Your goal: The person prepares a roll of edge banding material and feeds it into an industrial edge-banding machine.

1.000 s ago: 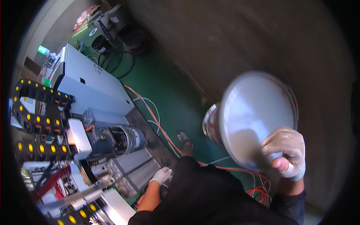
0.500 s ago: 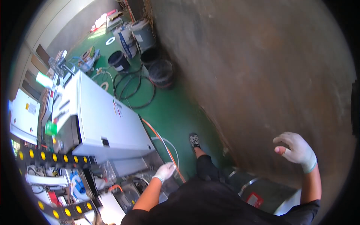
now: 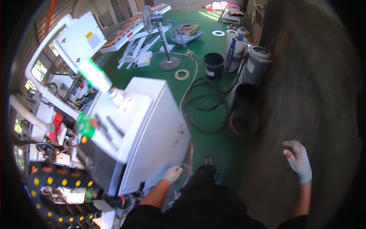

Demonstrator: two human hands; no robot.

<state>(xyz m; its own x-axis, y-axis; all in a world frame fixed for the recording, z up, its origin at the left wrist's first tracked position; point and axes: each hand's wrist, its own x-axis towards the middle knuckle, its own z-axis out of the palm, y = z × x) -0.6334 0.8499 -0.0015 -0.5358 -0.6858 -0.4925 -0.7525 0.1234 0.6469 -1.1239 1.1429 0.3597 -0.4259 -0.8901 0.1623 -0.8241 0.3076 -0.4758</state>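
Note:
My left hand (image 3: 172, 174), in a white glove, hangs beside the lower edge of a white cabinet (image 3: 158, 133). Its fingers curl in together and I see nothing in them; whether it touches the cabinet I cannot tell. To the right, my right hand (image 3: 300, 162) wears a similar glove with the thumb tip bare. It hangs in front of a dark brown wall (image 3: 312, 95), thumb and fingers loosely bent, a gap between them and nothing held.
Ahead on the green floor lie a coiled black hose (image 3: 206, 105) and a pale ring (image 3: 182, 74). Dark buckets (image 3: 213, 65) stand along the wall. A pedestal fan (image 3: 170, 63) and a blue trolley (image 3: 187, 38) stand farther off. Machinery with a black cable chain (image 3: 57, 181) fills the left.
My view has swung up and left, showing more floor ahead and machinery. The cabinet now appears closer and more upright. Both hands stay at my sides, empty as far as I see.

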